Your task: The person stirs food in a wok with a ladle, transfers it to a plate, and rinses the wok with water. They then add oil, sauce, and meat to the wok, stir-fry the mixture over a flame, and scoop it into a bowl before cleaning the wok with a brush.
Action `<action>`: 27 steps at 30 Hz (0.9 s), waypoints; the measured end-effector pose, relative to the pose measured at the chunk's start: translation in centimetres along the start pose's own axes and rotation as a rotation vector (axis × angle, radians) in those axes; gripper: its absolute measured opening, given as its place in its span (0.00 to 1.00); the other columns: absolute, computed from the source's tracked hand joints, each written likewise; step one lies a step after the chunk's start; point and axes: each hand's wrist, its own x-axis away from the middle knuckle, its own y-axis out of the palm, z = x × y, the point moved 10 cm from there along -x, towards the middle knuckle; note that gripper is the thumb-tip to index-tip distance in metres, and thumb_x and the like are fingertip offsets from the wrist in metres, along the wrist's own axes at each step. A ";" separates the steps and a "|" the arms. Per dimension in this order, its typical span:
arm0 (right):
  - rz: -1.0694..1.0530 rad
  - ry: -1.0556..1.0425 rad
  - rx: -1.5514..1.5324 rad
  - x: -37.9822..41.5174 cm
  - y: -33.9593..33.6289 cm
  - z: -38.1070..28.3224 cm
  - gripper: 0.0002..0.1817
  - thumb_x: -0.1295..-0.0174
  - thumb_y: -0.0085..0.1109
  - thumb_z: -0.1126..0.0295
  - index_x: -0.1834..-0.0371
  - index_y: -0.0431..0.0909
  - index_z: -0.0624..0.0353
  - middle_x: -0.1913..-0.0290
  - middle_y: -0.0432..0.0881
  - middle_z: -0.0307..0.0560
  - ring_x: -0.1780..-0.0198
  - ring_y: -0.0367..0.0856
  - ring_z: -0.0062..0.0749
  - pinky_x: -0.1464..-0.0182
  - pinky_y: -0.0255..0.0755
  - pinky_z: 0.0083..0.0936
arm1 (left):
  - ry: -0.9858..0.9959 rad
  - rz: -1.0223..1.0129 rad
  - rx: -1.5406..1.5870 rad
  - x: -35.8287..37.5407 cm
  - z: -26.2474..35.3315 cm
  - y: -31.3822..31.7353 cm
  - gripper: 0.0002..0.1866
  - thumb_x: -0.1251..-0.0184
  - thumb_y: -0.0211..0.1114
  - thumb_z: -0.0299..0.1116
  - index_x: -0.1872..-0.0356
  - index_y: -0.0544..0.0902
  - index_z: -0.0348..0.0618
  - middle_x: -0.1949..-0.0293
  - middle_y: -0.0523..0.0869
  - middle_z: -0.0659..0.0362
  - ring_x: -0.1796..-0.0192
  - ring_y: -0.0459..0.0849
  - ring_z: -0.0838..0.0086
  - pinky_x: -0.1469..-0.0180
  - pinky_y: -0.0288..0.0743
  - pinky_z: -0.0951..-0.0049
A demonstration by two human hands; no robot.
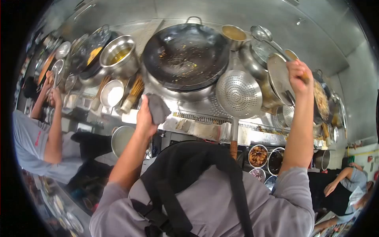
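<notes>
My left hand (145, 118) is closed around a folded dark grey cloth (159, 109), just below the front left of a big black wok (187, 51). Small yellow and brown scraps lie in the wok. Raised on the right, my right hand (299, 77) grips the wooden handle of a metal ladle (261, 34). The ladle's bowl is at the back right, over or near a metal pot (254, 53); contact cannot be told. A large perforated skimmer (239, 94) rests right of the wok, its wooden-ended handle toward my body.
A steel pot of yellow oil (117, 55) stands left of the wok. Bamboo brushes (134, 91) and a small white-filled bowl (112, 93) sit below it. Food containers (258, 155) stand at lower right. Co-workers are at left (51, 146) and far right (343, 185).
</notes>
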 end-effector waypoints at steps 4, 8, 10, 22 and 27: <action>0.005 0.047 0.045 4.3 3.1 7.1 0.10 0.25 0.47 0.72 0.57 0.66 0.71 0.64 0.70 0.43 0.74 0.73 0.19 0.76 0.72 0.20 | 0.010 -0.054 0.008 -0.3 0.3 -1.3 0.32 0.24 0.51 0.65 0.43 0.75 0.43 0.51 0.83 0.54 0.53 0.85 0.62 0.53 0.82 0.55; 0.180 -0.035 0.367 7.8 3.2 11.3 0.09 0.26 0.49 0.71 0.51 0.68 0.66 0.66 0.72 0.43 0.79 0.71 0.18 0.83 0.68 0.19 | -0.025 -0.075 -0.003 0.2 -0.3 -5.2 0.34 0.24 0.49 0.67 0.41 0.74 0.43 0.49 0.82 0.52 0.51 0.85 0.60 0.56 0.82 0.51; 0.408 -0.142 0.711 10.2 3.6 12.8 0.14 0.30 0.54 0.72 0.44 0.69 0.58 0.70 0.75 0.44 0.85 0.67 0.18 0.90 0.60 0.19 | -0.025 0.025 0.055 0.6 -0.6 -8.4 0.35 0.25 0.49 0.68 0.40 0.73 0.45 0.48 0.81 0.51 0.51 0.84 0.58 0.58 0.82 0.51; 0.684 -0.404 2.003 2.4 2.0 1.6 0.25 0.40 0.56 0.75 0.37 0.71 0.61 0.79 0.73 0.40 0.86 0.70 0.24 0.83 0.60 0.25 | -0.130 0.217 0.037 5.7 -1.6 -17.3 0.36 0.24 0.44 0.70 0.40 0.74 0.46 0.50 0.83 0.54 0.51 0.83 0.57 0.59 0.78 0.54; 0.900 -0.076 1.825 -7.1 -3.9 -7.2 0.05 0.40 0.56 0.76 0.63 0.72 0.61 0.77 0.76 0.43 0.80 0.76 0.27 0.81 0.65 0.26 | -0.103 0.088 -0.035 4.0 -2.1 -12.0 0.37 0.26 0.44 0.71 0.39 0.75 0.46 0.50 0.83 0.54 0.53 0.84 0.58 0.61 0.78 0.53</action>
